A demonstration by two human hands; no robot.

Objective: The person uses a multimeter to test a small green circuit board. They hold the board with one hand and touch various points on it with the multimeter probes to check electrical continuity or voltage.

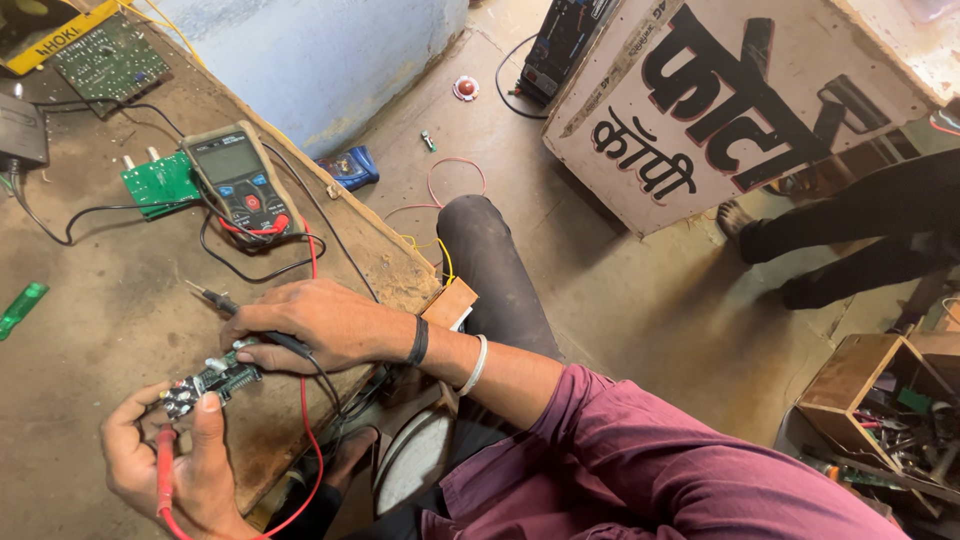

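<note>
Red plastic marks the nearest thing: 1 red probe (164,472) lies in the left hand (185,465) at the near left, fingers curled around it, its lead trailing off the near edge. That hand's thumb and fingertips also pinch the near end of 1 small circuit board (215,379), whose long axis runs from near left to far right, just above the worktop (90,300). Just beyond, the right hand (320,325) rests over the board's far end, closed on 1 black probe (235,310); the probe's long axis points far left, its metal tip clear of the board. Further off, 1 multimeter (240,180) lies face up, red and black leads plugged in at its near end. Beside it on the left sits 1 bright green board (158,183); 1 larger dark green board (110,60) lies at the far left corner.
</note>
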